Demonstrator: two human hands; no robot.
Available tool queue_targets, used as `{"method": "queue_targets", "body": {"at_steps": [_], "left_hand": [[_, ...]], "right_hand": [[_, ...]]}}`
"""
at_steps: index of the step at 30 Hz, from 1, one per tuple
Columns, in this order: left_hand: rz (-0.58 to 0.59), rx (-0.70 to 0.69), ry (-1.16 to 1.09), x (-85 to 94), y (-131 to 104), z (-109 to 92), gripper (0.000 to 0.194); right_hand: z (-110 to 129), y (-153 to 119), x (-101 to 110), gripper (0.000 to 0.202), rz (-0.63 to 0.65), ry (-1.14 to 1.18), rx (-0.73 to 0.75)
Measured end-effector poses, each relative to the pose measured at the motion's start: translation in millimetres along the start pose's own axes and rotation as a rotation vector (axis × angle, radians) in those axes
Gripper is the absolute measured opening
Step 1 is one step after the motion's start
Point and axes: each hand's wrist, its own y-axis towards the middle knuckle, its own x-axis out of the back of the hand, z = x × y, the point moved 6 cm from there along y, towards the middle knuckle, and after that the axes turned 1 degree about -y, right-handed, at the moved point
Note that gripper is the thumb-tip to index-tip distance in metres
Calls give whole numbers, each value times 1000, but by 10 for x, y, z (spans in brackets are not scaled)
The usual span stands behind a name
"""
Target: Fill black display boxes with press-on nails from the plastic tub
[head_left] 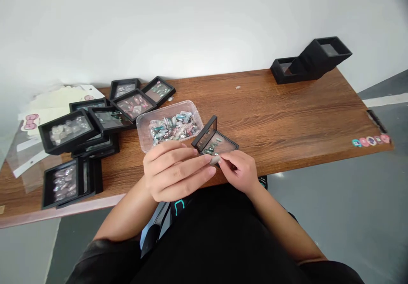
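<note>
In front of me on the table's near edge, a black display case [227, 140] stands with its lid raised. Several dark green press-on nails [210, 149] lie in it. Just this side of it, my left hand [178, 169] has its fingers brought together around a small pale, nail-shaped piece [215, 160]. The fingertips of my right hand [240, 170] pinch the same piece from the right. Part of the case is hidden behind my hands. Beyond my left hand stands a clear plastic tub [142, 133] full of loose press-on nails [174, 127].
Black cases with nails [135, 104] lie piled on the left, several overlapping. Behind them are pale cards and clear sleeves [60, 101]. A stack of black cases [314, 61] stands at the far right. Round stickers [370, 141] line the right front edge of the wooden table [287, 114].
</note>
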Motion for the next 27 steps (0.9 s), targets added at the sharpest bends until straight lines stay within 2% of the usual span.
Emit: {"method": "queue_targets", "body": {"at_steps": [2, 3, 5, 6, 7, 9, 12, 16, 24, 27], "left_hand": [[-67, -145, 62, 67, -48, 22, 25], [-144, -231, 123, 134, -71, 37, 21], [-369, -373, 279, 310, -127, 83, 11], [-509, -401, 338, 415, -158, 120, 7], [-594, -348, 410, 498, -161, 187, 10], [-665, -212, 512, 616, -140, 304, 12], [-595, -49, 501, 669, -85, 417, 12], [-371, 137, 355, 540, -21, 551, 17], [-84, 328, 368, 305, 31, 721, 17], [65, 364, 330, 208, 22, 780, 19]], "right_hand": [[-3, -8, -2, 15, -3, -6, 3], [-5, -13, -5, 14, -2, -7, 5], [-10, -26, -8, 13, 3, -8, 10], [-12, -32, -9, 12, 6, -9, 13], [-12, -36, -9, 12, 8, -9, 16], [-9, -40, -7, 11, 13, -11, 21], [-1, -37, -4, 9, 24, -11, 25], [1, -35, -8, 8, 49, -6, 26], [-2, -70, 3, 10, 65, 16, 34], [4, -78, 8, 12, 66, 25, 43]]}}
